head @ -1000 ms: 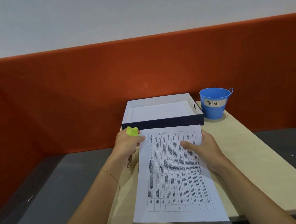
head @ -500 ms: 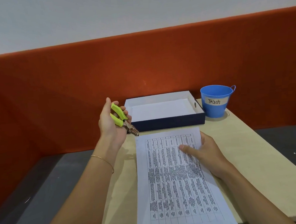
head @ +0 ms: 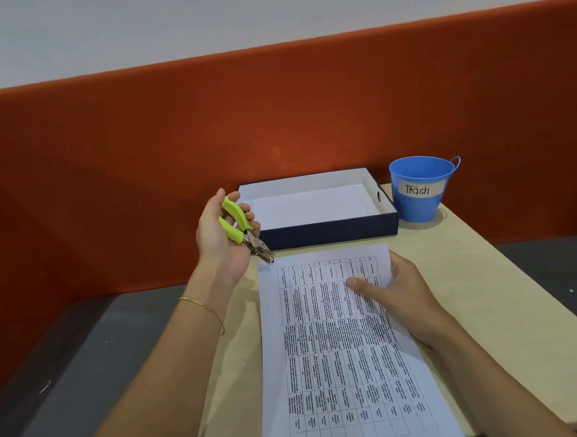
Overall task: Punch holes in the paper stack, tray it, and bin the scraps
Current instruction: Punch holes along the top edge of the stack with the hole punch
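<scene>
A stack of printed paper (head: 337, 351) with a table on it lies lengthwise on the wooden desk (head: 511, 305). My right hand (head: 398, 292) holds its upper right edge, thumb lying on the top sheet. My left hand (head: 223, 236) is raised palm-up left of the stack and grips a hole punch (head: 243, 230) with lime-green handles. Its metal jaw points down at the stack's top left corner, just above it. Behind the paper stands a dark blue tray (head: 329, 232) with a white inside. A blue bucket (head: 418, 188) labelled "Trash" stands to its right.
An orange padded partition (head: 273, 117) runs behind the desk. A dark grey surface (head: 86, 369) lies lower to the left and right of the desk. The desk's right half is bare wood.
My left hand lifted the hole punch off the desk beside the paper and turned palm-up. In the last half second the metal jaw came close to the top left corner. My right hand stayed on the paper.
</scene>
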